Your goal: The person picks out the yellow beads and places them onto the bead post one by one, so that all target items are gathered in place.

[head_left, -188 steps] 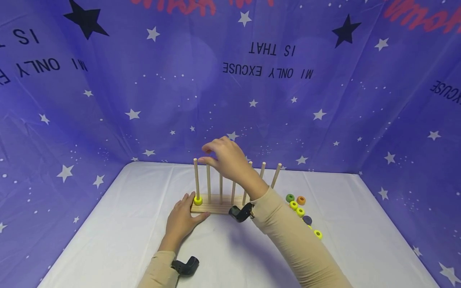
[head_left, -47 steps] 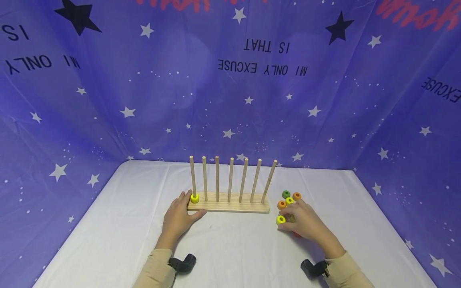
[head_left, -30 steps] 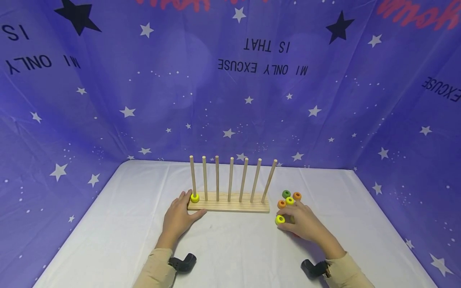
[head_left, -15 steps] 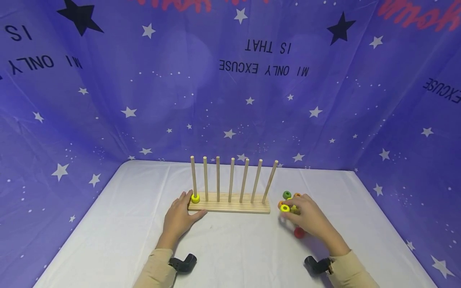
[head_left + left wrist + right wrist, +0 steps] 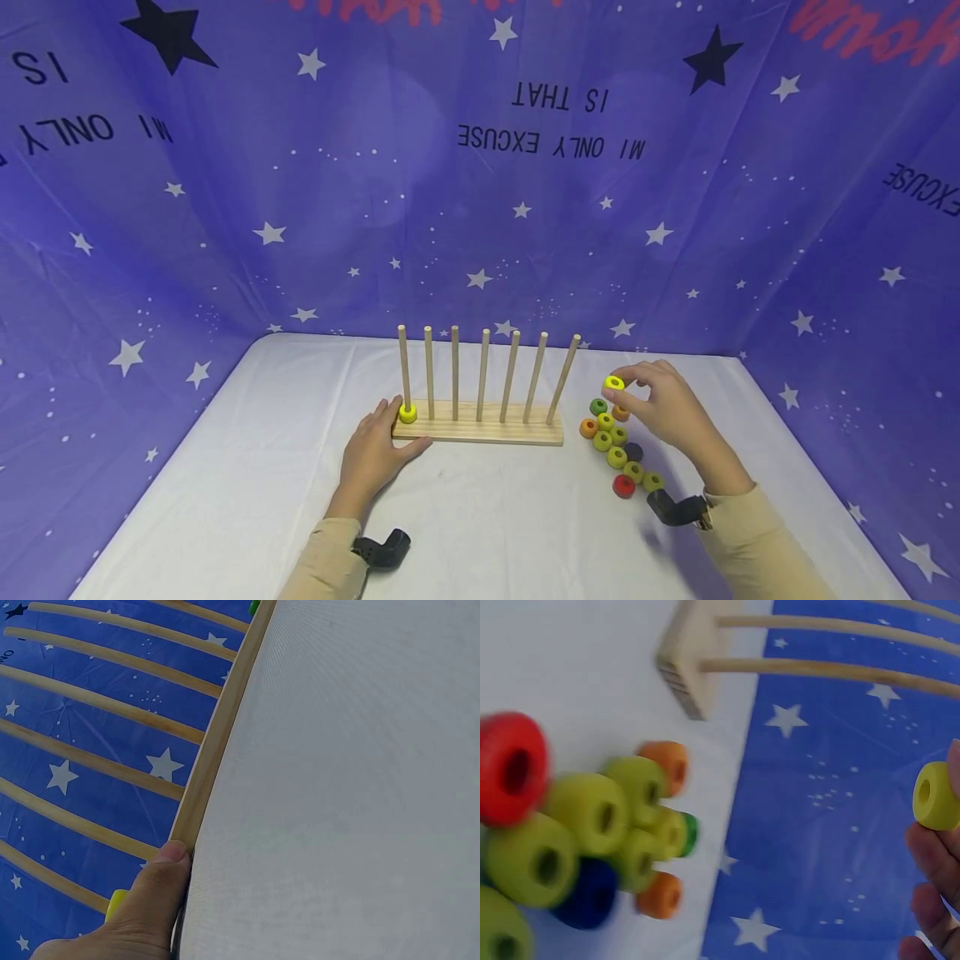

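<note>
My left hand [image 5: 375,446] holds the left end of a wooden peg board [image 5: 480,432] that carries a row of several upright pegs. In the left wrist view, its thumb [image 5: 161,889] presses on the board's long edge. One yellow bead [image 5: 408,416] sits at the bottom of the leftmost peg; the other pegs are bare. Right of the board, my right hand [image 5: 671,408] pinches another yellow bead [image 5: 611,392] between thumb and fingertips, raised above the table. In the right wrist view this held bead [image 5: 943,806] shows its hole, while part of the hand is out of frame.
Loose beads lie in a cluster right of the board: several yellow-green ones [image 5: 617,457], a red one [image 5: 623,487], a dark blue one [image 5: 634,452], a green one [image 5: 597,407] and orange ones [image 5: 588,428]. A purple star-print cloth [image 5: 480,208] stands behind the white table [image 5: 495,533].
My right hand came from above the pegs to the loose beads, took a yellow bead from there, and has lifted it up and back. My left hand stays at the board.
</note>
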`<state>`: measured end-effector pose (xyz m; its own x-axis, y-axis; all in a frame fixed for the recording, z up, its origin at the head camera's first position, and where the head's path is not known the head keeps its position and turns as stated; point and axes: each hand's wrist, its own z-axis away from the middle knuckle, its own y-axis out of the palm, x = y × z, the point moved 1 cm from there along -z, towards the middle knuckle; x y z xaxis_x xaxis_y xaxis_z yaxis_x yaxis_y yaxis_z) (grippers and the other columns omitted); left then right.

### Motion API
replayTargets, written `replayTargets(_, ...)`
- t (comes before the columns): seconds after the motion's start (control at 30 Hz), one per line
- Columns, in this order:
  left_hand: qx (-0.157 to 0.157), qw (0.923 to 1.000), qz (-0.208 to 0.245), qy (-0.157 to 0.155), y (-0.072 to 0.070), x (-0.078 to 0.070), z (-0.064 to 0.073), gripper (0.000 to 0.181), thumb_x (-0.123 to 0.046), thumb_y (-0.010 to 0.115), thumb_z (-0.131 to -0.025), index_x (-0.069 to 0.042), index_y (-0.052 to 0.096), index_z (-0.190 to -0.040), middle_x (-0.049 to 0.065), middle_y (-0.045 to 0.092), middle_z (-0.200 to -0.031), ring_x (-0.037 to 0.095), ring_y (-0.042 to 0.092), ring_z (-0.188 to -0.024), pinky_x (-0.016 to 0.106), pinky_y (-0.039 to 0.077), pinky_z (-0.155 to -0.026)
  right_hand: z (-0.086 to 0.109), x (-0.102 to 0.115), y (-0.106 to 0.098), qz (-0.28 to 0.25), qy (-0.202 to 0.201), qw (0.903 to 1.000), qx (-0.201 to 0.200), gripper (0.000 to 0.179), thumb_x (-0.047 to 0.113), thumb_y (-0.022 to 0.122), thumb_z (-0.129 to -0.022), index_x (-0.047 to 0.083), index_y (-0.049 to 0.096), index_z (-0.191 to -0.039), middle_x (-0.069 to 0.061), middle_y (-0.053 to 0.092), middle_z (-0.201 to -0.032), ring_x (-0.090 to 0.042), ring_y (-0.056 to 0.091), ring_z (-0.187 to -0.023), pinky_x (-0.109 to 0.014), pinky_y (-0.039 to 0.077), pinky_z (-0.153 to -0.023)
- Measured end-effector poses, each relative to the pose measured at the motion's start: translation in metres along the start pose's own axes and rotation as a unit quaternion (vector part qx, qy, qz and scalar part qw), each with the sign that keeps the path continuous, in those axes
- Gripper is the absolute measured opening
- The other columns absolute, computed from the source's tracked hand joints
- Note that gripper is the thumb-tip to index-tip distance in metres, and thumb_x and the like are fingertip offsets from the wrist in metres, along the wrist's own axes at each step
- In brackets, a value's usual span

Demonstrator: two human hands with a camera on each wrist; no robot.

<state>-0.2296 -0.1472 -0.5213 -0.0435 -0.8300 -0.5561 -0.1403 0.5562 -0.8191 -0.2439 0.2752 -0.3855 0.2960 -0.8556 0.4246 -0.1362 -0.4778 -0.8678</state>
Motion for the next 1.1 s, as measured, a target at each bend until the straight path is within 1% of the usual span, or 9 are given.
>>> replayTargets(0.03, 0.000, 1.0000, 0.000, 0.000, 0.000, 0.000, 0.000, 0.099, -0.063, 0.074, -0.078, -0.010, 0.038, -0.153, 0.023, 0.038, -0.156, 0.049, 0.039, -0.141, 0.063, 0.035, -0.112, -0.003, 0.002, -0.004, -0.001, 0.002, 1.0000, -0.004, 0.033, 0.036, 0.075, -0.088, 0.014, 0.073, -0.112, -0.007, 0.070, -0.110, -0.029, 0.056, -0.104, -0.047, 0.050, -0.083)
replayTargets(0.2, -0.001, 1.0000, 0.003, 0.000, -0.001, 0.000, 0.000, 0.099, -0.063, 0.074, -0.078, -0.010, 0.038, -0.153, 0.023, 0.038, -0.156, 0.048, 0.039, -0.141, 0.064, 0.036, -0.112, -0.015, 0.009, -0.024, 0.001, -0.004, 0.9994, -0.033, 0.037, 0.041, 0.073, -0.089, 0.011, 0.073, -0.112, -0.009, 0.071, -0.107, -0.027, 0.054, -0.101, -0.043, 0.044, -0.080)
replayTargets(0.4, 0.000, 1.0000, 0.002, 0.001, -0.001, 0.000, 0.001, 0.099, -0.063, 0.074, -0.078, -0.009, 0.038, -0.153, 0.023, 0.038, -0.156, 0.048, 0.038, -0.141, 0.063, 0.035, -0.113, -0.028, 0.017, -0.038, -0.008, 0.000, 0.9986, -0.053, 0.044, 0.045, 0.070, -0.091, 0.009, 0.072, -0.115, -0.012, 0.071, -0.111, -0.028, 0.056, -0.105, -0.050, 0.047, -0.081)
replayTargets(0.57, 0.001, 1.0000, 0.003, 0.001, -0.001, -0.001, 0.001, 0.099, -0.062, 0.074, -0.078, -0.009, 0.037, -0.153, 0.023, 0.038, -0.156, 0.048, 0.038, -0.141, 0.063, 0.035, -0.113, -0.036, 0.025, -0.044, -0.007, -0.010, 0.9979, -0.063, 0.045, 0.045, 0.069, -0.092, 0.009, 0.071, -0.118, -0.012, 0.071, -0.114, -0.030, 0.057, -0.107, -0.052, 0.048, -0.083)
replayTargets(0.73, -0.001, 1.0000, 0.004, 0.004, -0.001, 0.000, 0.001, 0.098, -0.062, 0.074, -0.079, -0.009, 0.038, -0.153, 0.023, 0.038, -0.156, 0.048, 0.038, -0.141, 0.063, 0.035, -0.113, -0.044, 0.040, -0.048, -0.011, -0.012, 0.9975, -0.068, 0.046, 0.046, 0.069, -0.091, 0.009, 0.070, -0.119, -0.012, 0.071, -0.115, -0.030, 0.056, -0.109, -0.054, 0.048, -0.087)
replayTargets(0.9, -0.003, 1.0000, 0.004, 0.006, -0.001, 0.000, 0.000, 0.098, -0.063, 0.074, -0.079, -0.009, 0.038, -0.152, 0.023, 0.038, -0.156, 0.048, 0.038, -0.141, 0.063, 0.035, -0.113, -0.052, 0.057, -0.050, -0.015, -0.036, 0.9963, -0.077, 0.041, 0.042, 0.070, -0.092, 0.009, 0.071, -0.117, -0.011, 0.072, -0.113, -0.029, 0.056, -0.107, -0.051, 0.047, -0.086)
replayTargets(1.1, 0.000, 1.0000, 0.007, 0.000, 0.000, 0.001, 0.000, 0.099, -0.064, 0.074, -0.078, -0.010, 0.038, -0.153, 0.022, 0.037, -0.157, 0.047, 0.038, -0.142, 0.063, 0.035, -0.112, -0.060, 0.078, -0.047, -0.014, -0.046, 0.9957, -0.079, 0.039, 0.041, 0.071, -0.091, 0.011, 0.071, -0.116, -0.009, 0.072, -0.108, -0.026, 0.054, -0.102, -0.047, 0.047, -0.083)
